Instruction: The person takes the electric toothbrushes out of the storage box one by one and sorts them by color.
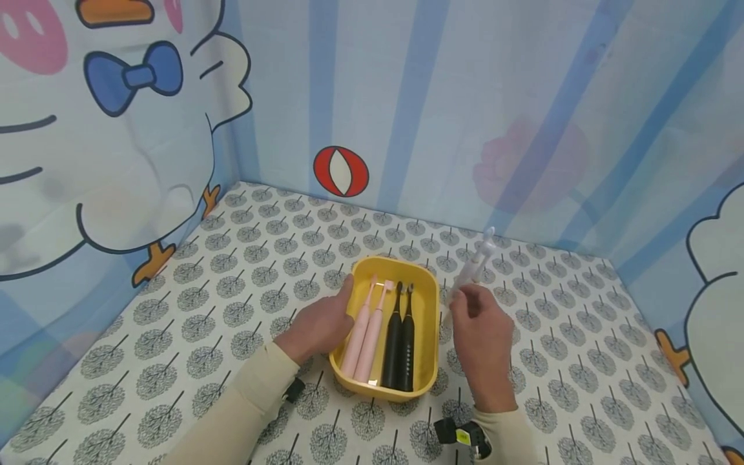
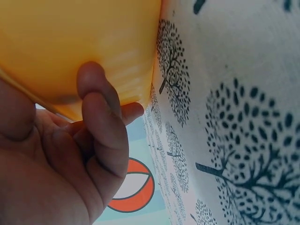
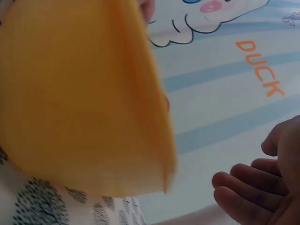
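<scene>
A yellow plastic bin (image 1: 437, 323) holds two pink electric toothbrushes (image 1: 367, 345) and two black electric toothbrushes (image 1: 401, 349), lying side by side with heads toward the far end. My left hand (image 1: 325, 323) grips the bin's left side, thumb over the rim; the left wrist view shows its fingers against the outer wall. Off the right side of the bin is my right hand (image 1: 482, 339). Its fingers (image 3: 248, 187) are loosely bent with the thumb apart in the right wrist view, nothing between them. Just beyond it shows a slender, see-through whitish object (image 1: 473, 261), its kind unclear.
A white cloth with a dark tree print (image 1: 232, 316) covers the table. Curtains with blue stripes and cartoon ducks (image 1: 372, 97) hang along the back and both sides.
</scene>
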